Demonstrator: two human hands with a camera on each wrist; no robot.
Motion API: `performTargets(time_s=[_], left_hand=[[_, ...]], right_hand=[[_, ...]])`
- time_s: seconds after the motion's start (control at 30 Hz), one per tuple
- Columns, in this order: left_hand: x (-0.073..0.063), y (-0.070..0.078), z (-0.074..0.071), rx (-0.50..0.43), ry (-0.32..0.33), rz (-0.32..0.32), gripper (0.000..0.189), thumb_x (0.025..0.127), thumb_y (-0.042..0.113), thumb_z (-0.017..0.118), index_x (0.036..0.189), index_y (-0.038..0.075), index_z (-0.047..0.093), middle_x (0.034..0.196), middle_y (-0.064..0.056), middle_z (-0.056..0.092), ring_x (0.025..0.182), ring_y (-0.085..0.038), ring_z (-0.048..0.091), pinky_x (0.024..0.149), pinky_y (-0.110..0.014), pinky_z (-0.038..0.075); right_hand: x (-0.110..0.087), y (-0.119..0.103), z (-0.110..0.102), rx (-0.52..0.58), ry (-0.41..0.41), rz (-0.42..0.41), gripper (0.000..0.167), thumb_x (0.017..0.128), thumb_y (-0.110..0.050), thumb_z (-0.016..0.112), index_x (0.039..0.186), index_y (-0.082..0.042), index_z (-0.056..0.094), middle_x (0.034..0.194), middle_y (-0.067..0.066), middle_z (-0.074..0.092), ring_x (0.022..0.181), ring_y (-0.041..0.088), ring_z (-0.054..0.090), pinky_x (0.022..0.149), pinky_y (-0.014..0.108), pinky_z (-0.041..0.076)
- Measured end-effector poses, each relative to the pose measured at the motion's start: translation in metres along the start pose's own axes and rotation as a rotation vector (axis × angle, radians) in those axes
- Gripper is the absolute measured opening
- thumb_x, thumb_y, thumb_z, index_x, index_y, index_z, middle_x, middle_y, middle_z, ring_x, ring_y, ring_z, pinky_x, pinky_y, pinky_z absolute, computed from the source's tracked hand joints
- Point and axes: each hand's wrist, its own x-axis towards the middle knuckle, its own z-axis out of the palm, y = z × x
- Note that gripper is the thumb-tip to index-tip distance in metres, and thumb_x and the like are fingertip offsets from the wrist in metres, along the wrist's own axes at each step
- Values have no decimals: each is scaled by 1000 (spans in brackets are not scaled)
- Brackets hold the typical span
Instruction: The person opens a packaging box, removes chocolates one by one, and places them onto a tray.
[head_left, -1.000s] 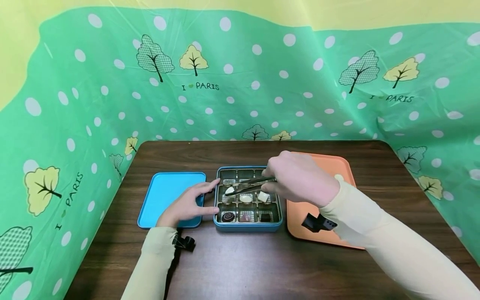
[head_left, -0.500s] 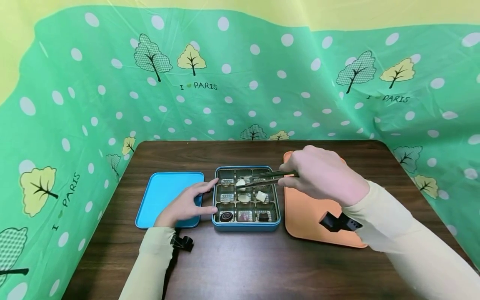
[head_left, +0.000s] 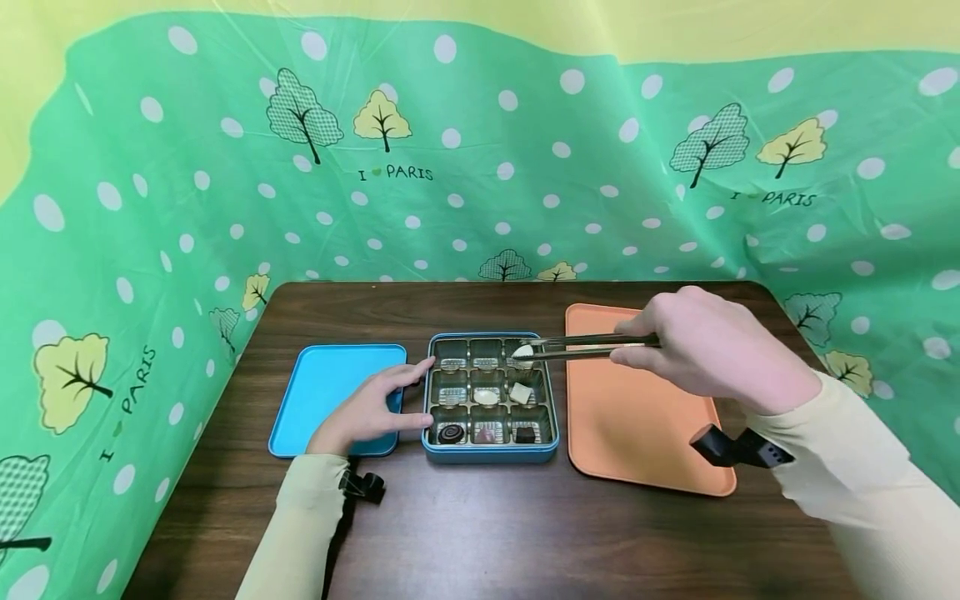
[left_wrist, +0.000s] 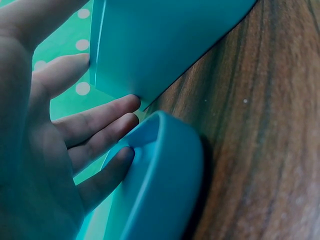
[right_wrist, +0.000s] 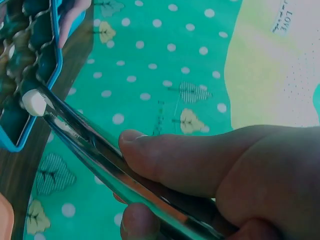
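A blue box (head_left: 491, 455) with a divided insert stands mid-table. My left hand (head_left: 363, 410) is at its left side, thumb and index fingertip on the rim, fingers fairly straight. My right hand (head_left: 712, 346) holds metal tongs (head_left: 588, 341) between thumb and fingers. Their tips pinch a white chocolate piece (right_wrist: 34, 102) over the back right compartment. In the middle row lie a white oval piece (head_left: 486, 397) and a white square piece (head_left: 521, 393). The front row has a dark swirled chocolate (head_left: 452, 433), a pinkish-brown piece (head_left: 487, 433) and a dark square one (head_left: 526, 435).
A blue lid (head_left: 330, 383) lies left of the box, partly under my left hand. To the right, an orange tray (head_left: 641, 425) lies beneath my right hand. A green patterned cloth (head_left: 480, 167) hangs behind the wooden table (head_left: 480, 533).
The right hand has moved right, carrying the white piece in the tongs from the left middle compartment, across the box, to the back right one. The left hand stays at the rim.
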Motion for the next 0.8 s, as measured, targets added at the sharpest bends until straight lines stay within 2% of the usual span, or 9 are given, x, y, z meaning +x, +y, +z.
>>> performTargets(time_s=[0.03, 0.07, 0.3, 0.43, 0.6, 0.8], left_hand=[[0, 0, 0, 1, 1, -2, 89, 89, 45, 84, 164, 31, 39, 163, -15, 43, 151, -40, 39, 116, -67, 35], [0, -1, 0, 0, 3, -3, 89, 89, 45, 84, 164, 31, 39, 163, -15, 43, 151, -39, 39, 116, -66, 36], [-1, -2, 1, 1, 5, -16, 90, 88, 49, 84, 164, 36, 38, 164, -12, 42, 152, -37, 38, 117, -65, 35], [-1, -1, 1, -4, 5, -20, 90, 87, 49, 84, 164, 36, 39, 164, -13, 42, 152, -38, 37, 117, -66, 35], [0, -1, 1, -3, 9, -18, 89, 88, 46, 85, 164, 34, 40, 164, -13, 43, 152, -39, 38, 117, -67, 35], [-1, -1, 1, 3, 4, -13, 90, 88, 45, 85, 164, 33, 39, 164, -14, 43, 152, -40, 37, 117, -67, 34]], right_hand=[[-1, 5, 0, 2, 2, 7, 27, 93, -36, 80, 116, -21, 84, 102, -3, 80, 69, 9, 59, 53, 34, 45], [-3, 9, 0, 3, 2, 11, 29, 94, -36, 80, 117, -20, 84, 103, -2, 80, 70, 9, 59, 54, 35, 45], [-15, 41, 6, -5, 19, 42, 34, 93, -37, 81, 117, -13, 83, 108, 7, 81, 87, 18, 73, 58, 38, 51], [-21, 58, 12, 2, 1, 70, 33, 94, -36, 80, 115, -11, 83, 111, 10, 80, 90, 21, 72, 59, 36, 49], [-26, 73, 23, 29, -39, 122, 29, 93, -35, 80, 111, -13, 85, 106, 7, 80, 81, 18, 62, 55, 34, 41], [-26, 85, 37, 30, -57, 129, 24, 92, -34, 81, 105, -15, 86, 108, 8, 80, 91, 22, 71, 59, 35, 46]])
